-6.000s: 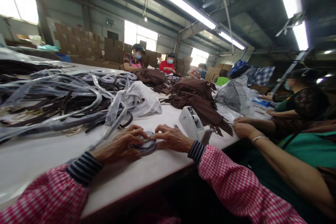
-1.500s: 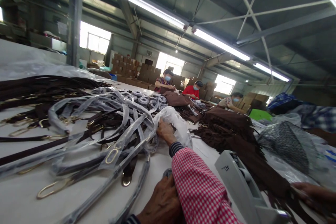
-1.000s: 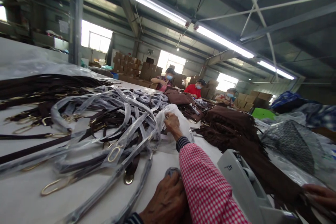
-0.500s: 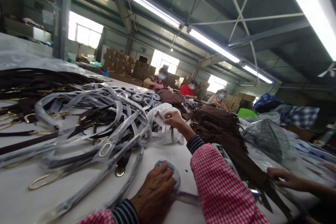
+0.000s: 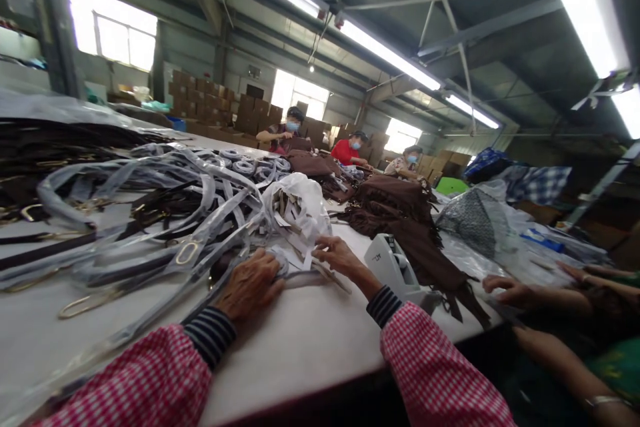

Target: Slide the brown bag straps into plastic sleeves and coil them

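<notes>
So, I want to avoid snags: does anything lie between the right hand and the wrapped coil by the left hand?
Yes: pale strips spilling from the plastic bag reach into the gap between the right hand and the coil. The white dispenser stands on the right hand's other side.

The right hand (image 5: 336,255), which had been reaching into the mouth of the plastic bag (image 5: 305,203), had come down and out towards the near side of the desk (image 5: 300,347), a thin tan strip (image 5: 331,275) now at its fingers. Six seconds earlier the bag had shown only its rounded side; now it gaped, with pale strips (image 5: 290,210) poking out. The left hand (image 5: 253,283) and the coiled strap (image 5: 283,260) had ended up closer to the bag. The white dispenser (image 5: 390,267), mostly hidden behind the right sleeve (image 5: 440,360) half a second before, was back in sight right of centre.
</notes>
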The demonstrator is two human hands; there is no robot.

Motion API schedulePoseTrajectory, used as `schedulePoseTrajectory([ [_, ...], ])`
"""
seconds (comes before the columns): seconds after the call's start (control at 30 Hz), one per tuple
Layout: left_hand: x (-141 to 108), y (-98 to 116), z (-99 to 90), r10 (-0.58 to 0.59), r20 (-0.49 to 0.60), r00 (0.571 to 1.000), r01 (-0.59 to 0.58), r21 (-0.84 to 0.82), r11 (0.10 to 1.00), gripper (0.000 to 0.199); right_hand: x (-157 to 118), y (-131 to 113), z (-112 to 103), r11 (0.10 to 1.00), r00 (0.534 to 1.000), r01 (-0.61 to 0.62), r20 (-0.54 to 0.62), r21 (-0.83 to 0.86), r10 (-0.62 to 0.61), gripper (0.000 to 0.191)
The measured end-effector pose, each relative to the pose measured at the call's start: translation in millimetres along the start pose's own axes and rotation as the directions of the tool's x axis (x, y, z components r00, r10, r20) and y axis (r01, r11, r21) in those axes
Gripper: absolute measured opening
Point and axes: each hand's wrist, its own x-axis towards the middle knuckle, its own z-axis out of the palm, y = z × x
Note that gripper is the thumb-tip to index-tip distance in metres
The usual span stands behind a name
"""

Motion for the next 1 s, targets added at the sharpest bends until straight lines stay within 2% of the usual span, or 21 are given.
schedulePoseTrajectory([
  [0.13, 1.2, -1.3, 0.7, 0.041, 0.004, 0.999, -0.040, -0.006, 0.999, 0.013, 14.2, 3.2, 14.4, 1.000, 0.993, 0.019, -0.115, 0.005, -0.018, 0.025],
  [0.27, 1.0, -0.9, -0.3, 0.051, 0.012, 0.999, -0.051, -0.049, 0.998, 0.012, 28.1, -5.8, 27.3, 0.998, 0.969, 0.007, -0.245, -0.055, -0.021, 0.019],
  [0.4, 1.1, 0.3, 0.2, 0.074, 0.023, 0.997, -0.072, -0.067, 0.995, 0.015, 14.4, -17.1, 26.4, 0.982, 0.918, 0.046, -0.381, -0.185, -0.115, 0.026],
  [0.47, 1.8, 2.4, 0.7, 0.082, 0.029, 0.996, -0.080, -0.069, 0.994, 0.016, 4.8, -20.8, 26.3, 0.921, 0.901, 0.156, -0.332, -0.356, -0.280, 0.042],
  [0.5, 2.2, 3.6, 0.9, 0.081, 0.032, 0.996, -0.079, -0.068, 0.995, 0.016, 2.1, -22.3, 27.7, 0.854, 0.886, 0.227, -0.265, -0.468, -0.381, 0.047],
  [0.57, 2.7, 5.1, 1.1, 0.077, 0.046, 0.996, -0.073, -0.067, 0.995, 0.015, 2.8, -25.2, 33.7, 0.701, 0.842, 0.358, -0.111, -0.617, -0.528, 0.044],
  [0.6, 2.8, 5.3, 1.0, 0.072, 0.052, 0.996, -0.068, -0.070, 0.995, 0.015, 6.0, -26.9, 37.2, 0.676, 0.826, 0.402, -0.074, -0.618, -0.558, 0.037],
  [0.67, 2.8, 4.0, 0.2, 0.062, 0.057, 0.996, -0.057, -0.087, 0.995, 0.016, 16.0, -31.5, 41.1, 0.739, 0.822, 0.443, -0.098, -0.508, -0.560, 0.025],
  [0.73, 3.1, 0.6, -1.6, 0.052, 0.059, 0.997, -0.045, -0.110, 0.993, 0.016, 27.1, -37.2, 36.2, 0.813, 0.829, 0.443, -0.174, -0.378, -0.532, 0.019],
  [0.87, 6.0, -9.0, -6.8, 0.075, 0.071, 0.995, -0.063, -0.160, 0.985, 0.020, 40.6, -46.6, -0.9, 0.892, 0.849, 0.400, -0.281, -0.208, -0.447, 0.020],
  [1.0, 9.6, -17.0, -8.4, 0.152, 0.056, 0.987, -0.129, -0.295, 0.947, 0.028, 37.8, -48.3, -34.7, 0.940, 0.919, 0.341, -0.204, -0.016, -0.337, 0.032],
])
